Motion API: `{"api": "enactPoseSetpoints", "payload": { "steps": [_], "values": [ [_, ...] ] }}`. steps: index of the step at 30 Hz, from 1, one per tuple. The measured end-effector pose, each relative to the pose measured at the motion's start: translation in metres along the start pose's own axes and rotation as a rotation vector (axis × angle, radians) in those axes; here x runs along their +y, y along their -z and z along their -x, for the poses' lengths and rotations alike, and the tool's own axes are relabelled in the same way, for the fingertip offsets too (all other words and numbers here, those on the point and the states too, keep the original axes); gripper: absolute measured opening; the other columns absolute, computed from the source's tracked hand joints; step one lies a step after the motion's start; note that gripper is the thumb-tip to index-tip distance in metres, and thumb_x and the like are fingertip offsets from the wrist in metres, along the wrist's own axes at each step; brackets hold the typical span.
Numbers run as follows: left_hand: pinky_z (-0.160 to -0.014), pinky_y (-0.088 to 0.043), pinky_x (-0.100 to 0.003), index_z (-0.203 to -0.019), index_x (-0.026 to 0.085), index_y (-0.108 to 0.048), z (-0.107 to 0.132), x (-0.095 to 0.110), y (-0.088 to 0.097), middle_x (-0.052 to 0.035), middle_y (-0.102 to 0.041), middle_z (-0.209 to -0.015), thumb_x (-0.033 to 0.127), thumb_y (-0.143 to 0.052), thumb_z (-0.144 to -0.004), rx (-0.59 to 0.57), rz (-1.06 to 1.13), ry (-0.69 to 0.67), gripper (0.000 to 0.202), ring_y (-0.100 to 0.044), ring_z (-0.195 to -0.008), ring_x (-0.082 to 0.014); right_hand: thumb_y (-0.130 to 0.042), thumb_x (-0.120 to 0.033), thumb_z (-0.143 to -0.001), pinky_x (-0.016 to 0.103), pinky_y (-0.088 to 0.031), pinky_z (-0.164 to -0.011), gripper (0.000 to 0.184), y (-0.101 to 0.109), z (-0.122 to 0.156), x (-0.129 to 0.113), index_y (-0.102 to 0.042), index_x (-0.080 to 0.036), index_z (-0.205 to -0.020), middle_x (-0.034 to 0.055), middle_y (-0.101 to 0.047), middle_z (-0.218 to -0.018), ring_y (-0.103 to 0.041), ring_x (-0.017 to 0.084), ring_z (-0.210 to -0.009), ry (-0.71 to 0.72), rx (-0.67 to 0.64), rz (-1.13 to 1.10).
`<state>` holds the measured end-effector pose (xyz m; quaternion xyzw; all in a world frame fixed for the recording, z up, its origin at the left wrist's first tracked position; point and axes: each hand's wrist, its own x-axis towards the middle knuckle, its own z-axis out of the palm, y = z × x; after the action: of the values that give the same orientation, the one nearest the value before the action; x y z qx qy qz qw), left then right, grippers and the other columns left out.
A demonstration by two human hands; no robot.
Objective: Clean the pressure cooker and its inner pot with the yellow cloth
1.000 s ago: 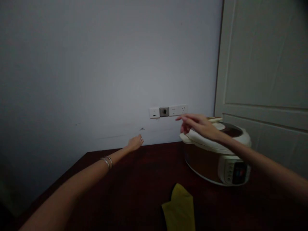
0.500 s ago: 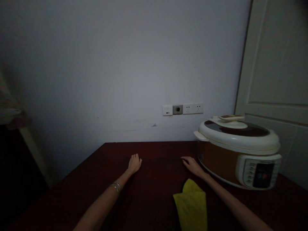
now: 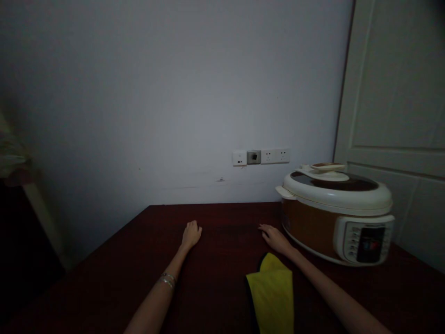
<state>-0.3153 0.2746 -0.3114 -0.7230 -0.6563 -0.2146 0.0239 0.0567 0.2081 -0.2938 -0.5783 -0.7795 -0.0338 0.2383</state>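
My left hand (image 3: pixel 191 234) rests palm down on the dark red table, holding nothing, its fingers loosely bent and slightly apart. A bracelet (image 3: pixel 168 280) circles that wrist. On the other side, my right hand (image 3: pixel 275 237) lies on the tabletop with fingers extended and nothing in them. Just to its right stands a white and brown electric cooker (image 3: pixel 333 218), lid on, control panel facing me. Nearer to me, a folded yellow cloth (image 3: pixel 273 297) with a dark edge lies between my forearms, closer to the right one. Its lower end runs out of view.
The table (image 3: pixel 215 260) reaches back to a pale wall. Low on that wall is a row of sockets and a switch (image 3: pixel 260 157). A light-coloured door (image 3: pixel 396 93) rises behind the cooker. Dark furniture (image 3: pixel 24 232) stands at the far left.
My view has shifted slightly, so the cooker, cloth and sockets appear a little further left and higher. Both hands stay at rest on the table.
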Motion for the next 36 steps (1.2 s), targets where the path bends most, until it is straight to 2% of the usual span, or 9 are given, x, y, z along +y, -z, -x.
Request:
{"api": "enactPoseSetpoints", "payload": {
  "steps": [8, 14, 24, 36],
  "values": [
    [-0.091, -0.037, -0.031, -0.109, 0.007, -0.055, -0.001, -0.001, -0.004, -0.0160, -0.060, -0.114, 0.028, -0.038, -0.088, 0.016, 0.023, -0.003, 0.034, -0.052, -0.109, -0.0253, -0.039, -0.015, -0.084, 0.037, -0.036, -0.106, 0.040, -0.002, 0.004, 0.002, -0.063, -0.006, -0.115, 0.0161, -0.056, -0.128, -0.051, 0.024, -0.121, 0.001, -0.003, 0.039],
    [-0.092, -0.037, -0.031, -0.106, 0.009, -0.055, 0.000, 0.000, -0.003, -0.0153, -0.060, -0.115, 0.026, -0.038, -0.088, 0.012, 0.044, -0.005, 0.031, -0.051, -0.109, -0.0244, -0.041, -0.014, -0.084, 0.036, -0.035, -0.106, 0.039, -0.003, 0.007, 0.003, -0.063, -0.012, -0.116, 0.0128, -0.057, -0.128, -0.050, 0.022, -0.122, -0.021, 0.006, 0.050],
    [-0.092, -0.037, -0.031, -0.104, 0.009, -0.057, 0.001, -0.001, -0.001, -0.0161, -0.061, -0.112, 0.025, -0.040, -0.087, 0.019, 0.081, 0.002, 0.029, -0.052, -0.109, -0.0240, -0.040, -0.015, -0.084, 0.036, -0.035, -0.106, 0.040, -0.002, 0.008, 0.002, -0.063, -0.010, -0.116, 0.0146, -0.056, -0.128, -0.050, 0.023, -0.122, -0.017, 0.002, 0.051],
    [-0.091, -0.039, -0.026, -0.105, 0.012, -0.061, -0.010, -0.018, -0.009, -0.0109, -0.064, -0.111, 0.020, -0.047, -0.084, 0.027, 0.275, 0.074, 0.027, -0.055, -0.108, -0.0189, -0.040, -0.014, -0.083, 0.038, -0.035, -0.107, 0.040, 0.000, 0.007, 0.000, -0.063, -0.010, -0.115, 0.0138, -0.057, -0.128, -0.050, 0.022, -0.122, -0.010, 0.002, 0.033]
  ]
}}
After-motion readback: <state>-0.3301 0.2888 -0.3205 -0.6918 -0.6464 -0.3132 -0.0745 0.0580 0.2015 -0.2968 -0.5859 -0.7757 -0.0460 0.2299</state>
